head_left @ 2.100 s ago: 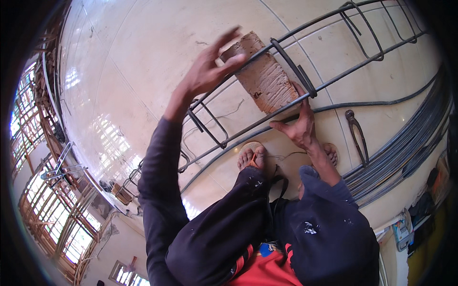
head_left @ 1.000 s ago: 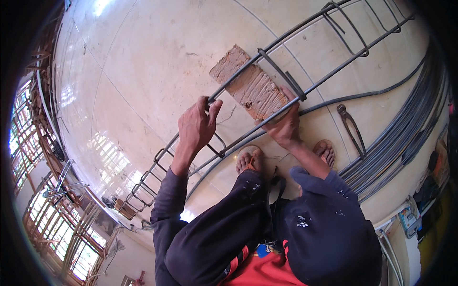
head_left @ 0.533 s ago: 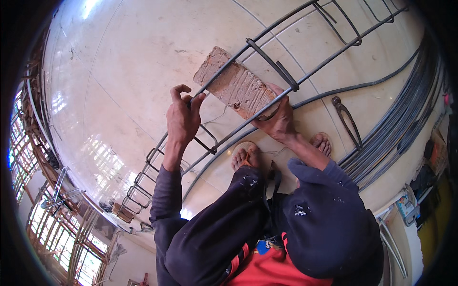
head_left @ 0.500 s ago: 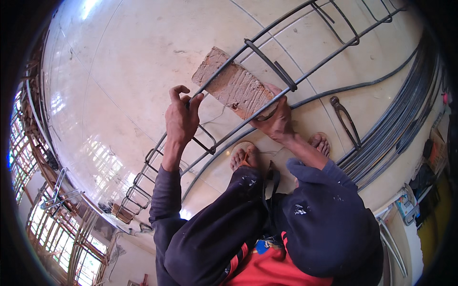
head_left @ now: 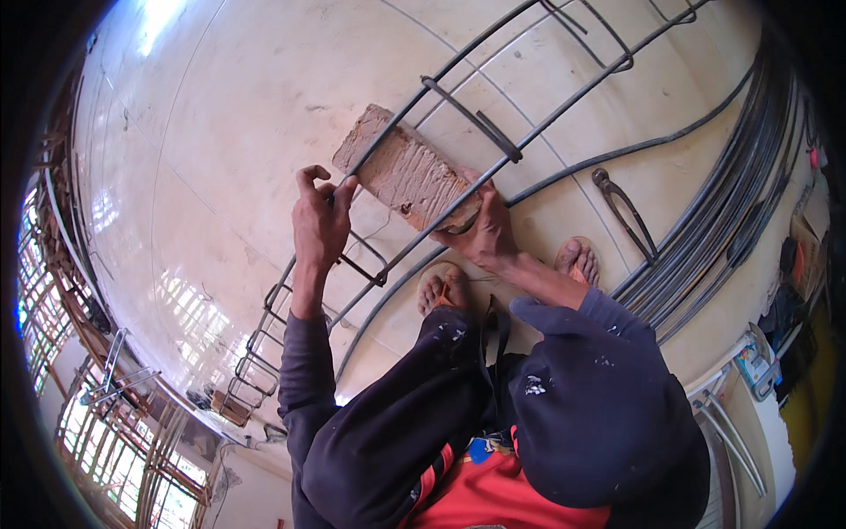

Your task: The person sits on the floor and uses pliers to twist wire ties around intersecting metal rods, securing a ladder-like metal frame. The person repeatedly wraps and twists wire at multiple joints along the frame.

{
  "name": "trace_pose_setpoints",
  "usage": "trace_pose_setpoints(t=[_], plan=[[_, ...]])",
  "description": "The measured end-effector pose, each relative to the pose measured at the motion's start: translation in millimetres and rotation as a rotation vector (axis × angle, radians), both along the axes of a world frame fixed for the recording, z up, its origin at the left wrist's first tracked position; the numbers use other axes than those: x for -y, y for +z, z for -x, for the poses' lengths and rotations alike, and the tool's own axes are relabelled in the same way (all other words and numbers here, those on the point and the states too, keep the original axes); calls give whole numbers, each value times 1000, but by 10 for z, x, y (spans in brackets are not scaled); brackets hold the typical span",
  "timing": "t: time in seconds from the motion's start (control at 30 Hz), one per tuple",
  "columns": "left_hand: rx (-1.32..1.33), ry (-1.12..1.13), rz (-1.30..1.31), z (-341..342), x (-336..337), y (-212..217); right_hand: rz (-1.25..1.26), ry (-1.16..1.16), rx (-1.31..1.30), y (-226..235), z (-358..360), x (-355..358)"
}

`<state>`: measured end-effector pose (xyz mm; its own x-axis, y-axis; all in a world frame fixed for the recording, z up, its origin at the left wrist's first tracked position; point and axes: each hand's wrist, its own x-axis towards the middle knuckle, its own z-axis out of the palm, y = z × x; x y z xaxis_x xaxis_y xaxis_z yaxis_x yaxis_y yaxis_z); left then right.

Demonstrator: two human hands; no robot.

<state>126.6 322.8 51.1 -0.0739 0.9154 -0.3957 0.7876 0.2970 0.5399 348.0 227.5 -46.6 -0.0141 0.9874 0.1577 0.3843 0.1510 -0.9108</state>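
1. Cage (head_left: 458, 167) of steel bars rests across the brick (head_left: 407, 176) on the floor (head_left: 211, 132).
2. Left hand (head_left: 319, 220), left of the brick: fingers gripping a long bar.
3. Right hand (head_left: 483, 231) presses the brick's near end, fingers half-curled.
4. Likely stiff, heavy, springy; grip long bars near ties.

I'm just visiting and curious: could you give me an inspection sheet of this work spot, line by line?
Surface: pale tiled floor, glossy with window reflections.
Job's things: long rebar cage of steel rods and stirrups, resting on a brick.
Clutter: pincers lying on the floor; bundle of steel rods at right.
Hands: left hand grips a cage rod; right hand is on a rod at the brick's end.
Cables: nothing seen.
Surroundings: the person's sandalled feet by the cage; windows at left.
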Motion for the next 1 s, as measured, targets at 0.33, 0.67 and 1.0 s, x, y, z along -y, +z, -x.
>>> trace_pose_setpoints(t=[0.33, 0.67, 1.0], plan=[[163, -340, -558, -501, 606, 311, 156, 88, 231, 484, -665, 134], [87, -775, -167, -697, 1624, -462, 513, -145, 75, 741, -1363, 497], [502, -717, -85, -909, 855, 439, 72, 609, 291, 1120, -906, 173]])
